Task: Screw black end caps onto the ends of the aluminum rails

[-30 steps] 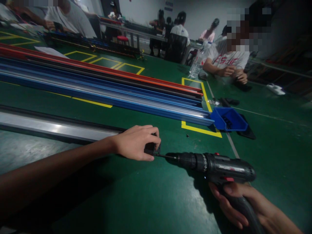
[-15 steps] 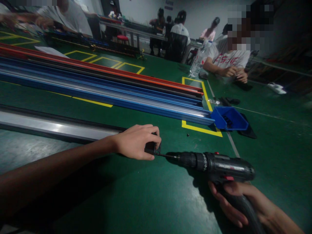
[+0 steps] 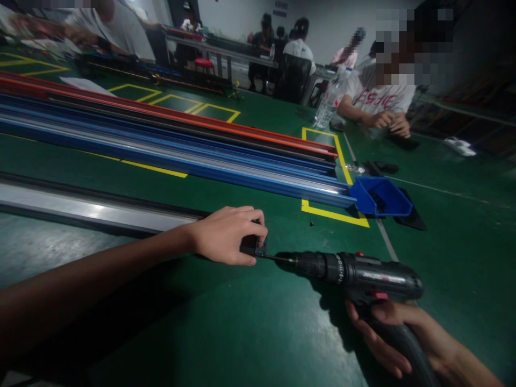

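My left hand [image 3: 228,235] is wrapped over the near end of a long metal profile [image 3: 100,208] with black edges, its fingers gripping a black end piece [image 3: 249,243]. In my right hand [image 3: 403,333] is a black cordless drill [image 3: 363,274], held by its handle and lying nearly level. The drill's long thin bit [image 3: 276,258] points left and meets the end piece beside my left fingertips. How the tip sits in the end piece is too small to make out. A small dark screw [image 3: 312,223] lies on the green table [image 3: 242,333] beyond the bit.
Blue profiles [image 3: 242,171] and an orange profile [image 3: 226,124] lie across the table. At their right end stands a blue bin [image 3: 377,196] with small dark parts. A clear plastic bottle [image 3: 325,102] is farther back, beside a person in a white shirt [image 3: 374,99]. More people sit behind.
Hardly anything differs. Both hands, the drill and the profile keep their places; the whole view shifts by a few pixels.
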